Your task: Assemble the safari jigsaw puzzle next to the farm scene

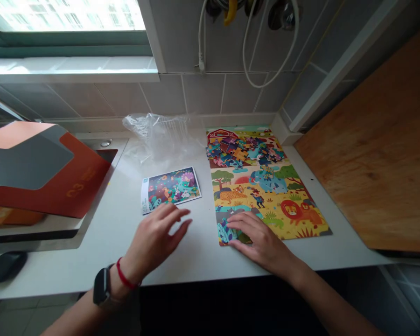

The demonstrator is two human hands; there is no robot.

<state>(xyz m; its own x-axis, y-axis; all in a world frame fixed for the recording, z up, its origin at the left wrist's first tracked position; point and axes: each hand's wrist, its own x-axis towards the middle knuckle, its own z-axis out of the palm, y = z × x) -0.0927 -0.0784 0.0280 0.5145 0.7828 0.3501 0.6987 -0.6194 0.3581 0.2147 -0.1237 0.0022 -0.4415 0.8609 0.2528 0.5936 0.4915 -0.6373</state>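
Note:
My right hand (259,237) rests at the lower left corner of a colourful animal jigsaw puzzle (273,217). Its thumb and fingers are apart, with the puzzle's surface showing between them. Lions, an elephant and a leopard are pictured on it. Loose puzzle pieces (243,150) lie in a heap across its far part. Just in front of a small picture card (173,187), my left hand (157,238) hovers with nothing in it, thumb and index finger apart. A dark watch and a red band circle the left wrist.
Crumpled clear plastic packaging (164,135) lies behind the card. At left stand a red and grey folder (56,163) and a black mouse (6,267). A wooden board (378,154) leans on the right. White cables (269,79) hang from the tiled wall.

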